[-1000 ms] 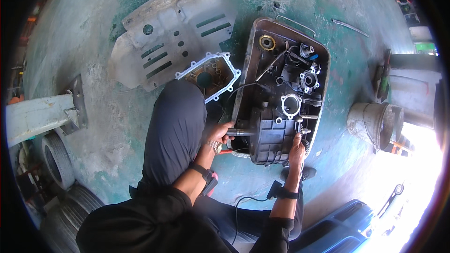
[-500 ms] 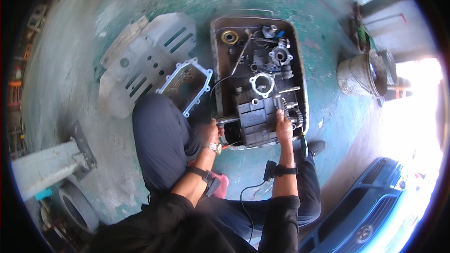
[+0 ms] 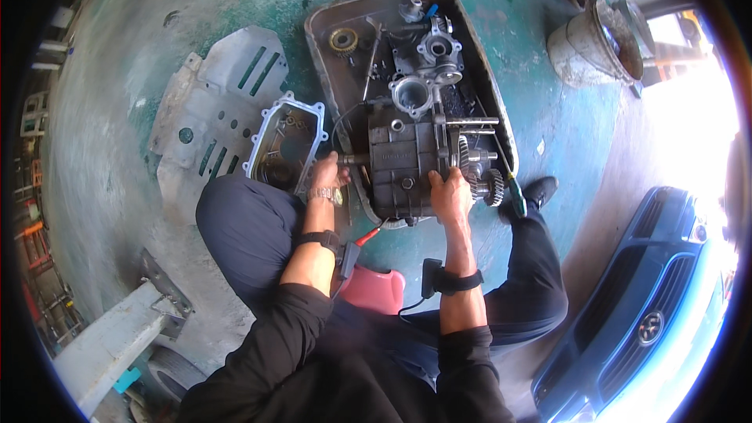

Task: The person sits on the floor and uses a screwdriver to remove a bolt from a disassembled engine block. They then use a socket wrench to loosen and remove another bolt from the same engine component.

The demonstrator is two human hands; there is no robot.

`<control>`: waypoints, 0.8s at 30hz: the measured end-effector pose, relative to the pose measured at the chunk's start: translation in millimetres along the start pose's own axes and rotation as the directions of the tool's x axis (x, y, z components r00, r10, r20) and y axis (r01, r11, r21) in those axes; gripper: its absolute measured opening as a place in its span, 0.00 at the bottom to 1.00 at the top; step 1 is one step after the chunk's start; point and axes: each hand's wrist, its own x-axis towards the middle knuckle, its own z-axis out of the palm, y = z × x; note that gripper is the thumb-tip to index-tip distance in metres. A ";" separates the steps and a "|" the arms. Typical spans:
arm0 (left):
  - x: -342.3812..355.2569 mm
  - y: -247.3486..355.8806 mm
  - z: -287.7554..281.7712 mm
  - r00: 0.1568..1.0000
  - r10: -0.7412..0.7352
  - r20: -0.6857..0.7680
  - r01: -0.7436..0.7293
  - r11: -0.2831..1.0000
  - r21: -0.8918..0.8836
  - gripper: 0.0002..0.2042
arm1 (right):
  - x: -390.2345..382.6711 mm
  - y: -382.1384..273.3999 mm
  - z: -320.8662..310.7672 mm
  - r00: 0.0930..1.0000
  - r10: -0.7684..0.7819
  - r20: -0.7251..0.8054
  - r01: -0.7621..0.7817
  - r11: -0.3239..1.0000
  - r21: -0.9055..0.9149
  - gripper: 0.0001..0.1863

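A dark metal gearbox housing (image 3: 401, 158) rests over the near part of a brown metal tray (image 3: 315, 63). My left hand (image 3: 326, 177) is closed around the end of the shaft (image 3: 354, 159) that sticks out of the housing's left side. With curled fingers, my right hand (image 3: 450, 197) grips the housing's right edge, beside the gears (image 3: 491, 186); its fingertips are partly hidden. Toothed gears and rods project from that right side. Beyond the housing lie a round flanged casting (image 3: 412, 95), a second flanged part (image 3: 439, 47) and a brass-coloured ring gear (image 3: 343, 41).
Left of the tray are an open silver cover (image 3: 323, 127) holding small parts and a slotted metal plate (image 3: 176, 102). Green-handled (image 3: 517, 199) and red-handled (image 3: 368, 236) tools lie near the tray. A pink stool (image 3: 374, 290), a bucket (image 3: 583, 51) and a blue car grille (image 3: 650, 305) surround me.
The whole view has shifted and turned. The housing has tilted with my hands on it, showing more of its ribbed face and the gears at its right. Both hands keep their hold.
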 end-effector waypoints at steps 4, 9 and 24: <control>-14.5 3.9 21.2 0.980 0.063 -0.188 -0.066 0.998 -0.008 0.11 | -11.9 2.4 -1.1 0.998 0.028 -0.061 -0.025 0.998 0.055 0.22; -32.8 -3.1 40.8 0.947 0.075 -0.312 -0.136 0.974 -0.180 0.13 | -7.1 9.9 -3.6 0.997 0.074 -0.018 -0.071 0.991 0.113 0.27; -30.4 -12.3 48.1 0.980 0.067 -0.189 -0.073 0.997 -0.024 0.12 | -6.4 23.9 -7.3 0.997 0.064 0.034 -0.070 0.963 0.262 0.27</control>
